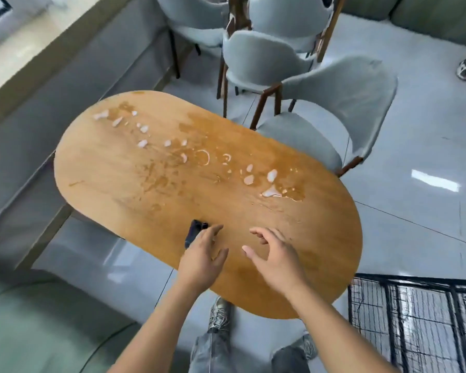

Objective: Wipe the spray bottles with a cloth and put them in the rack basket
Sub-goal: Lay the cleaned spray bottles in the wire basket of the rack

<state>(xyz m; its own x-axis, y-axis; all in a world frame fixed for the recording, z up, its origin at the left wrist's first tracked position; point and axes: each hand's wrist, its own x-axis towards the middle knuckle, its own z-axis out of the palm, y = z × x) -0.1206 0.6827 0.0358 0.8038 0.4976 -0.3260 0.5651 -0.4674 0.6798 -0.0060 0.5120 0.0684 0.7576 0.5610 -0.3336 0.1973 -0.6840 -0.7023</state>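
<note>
An oval wooden table [113,168] fills the middle of the room, its top streaked with wet smears and dotted with small puddles of water [273,191] that run in a loose line from the far left toward the right edge. Grey upholstered chairs [342,103] with dark wooden legs crowd the far side, one pushed up against the table's right flank. A black wire rack basket [414,319] stands on the glossy floor at the near right, just beside the table's end. I can see no spray bottles anywhere on the table, and what lies inside the basket cannot be made out through the mesh.

The person stands at the near end, grey jeans and sneakers showing below. Both forearms reach over the tabletop. The left hand [203,257] has its fingers loosely spread, gripping nothing, its fingertips just over a small dark folded cloth [193,232] lying near the table's edge. The right hand [273,258] hovers nearby, fingers relaxed and slightly curved, holding nothing.
</note>
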